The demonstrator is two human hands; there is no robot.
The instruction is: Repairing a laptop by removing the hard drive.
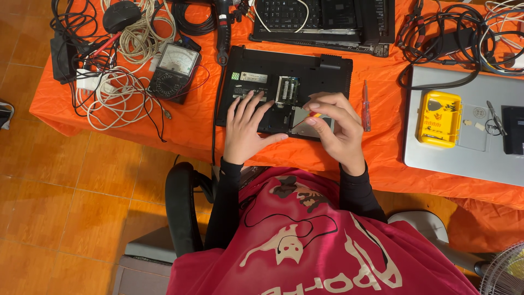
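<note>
So the bench here is a table under a bright orange cloth (185,123), a bit wrinkled, hanging over the near edge, and the floor (65,180) below is glossy orange-brown tile. A black office chair armrest (183,210) pokes out on the left and a bit of fan grille (505,273) sits in the bottom right corner.

Middle of the cloth is a black laptop (284,90) flipped belly-up, matte plastic, with a panel off so the green memory sticks (287,90) and a silvery metal drive bay (311,123) are exposed. The left hand (245,128) lies flat on the laptop's base, fingers spread and loose, holding nothing. The right hand (335,128) is curled over the drive bay area, fingertips pinched tight on a small screwdriver (307,119) with a reddish-yellow handle, tip pointing down at the laptop.

Just to the right lies another thin screwdriver (366,106) with a clear red handle. Farther right there's a closed silver laptop (464,147), smooth metal, with a yellow plastic bit case (438,118) on top. Left side has an analog multimeter (174,71) with a round dial, sitting in a mess of white and black cables (117,93). Another opened black laptop (327,22) is at the back.
</note>
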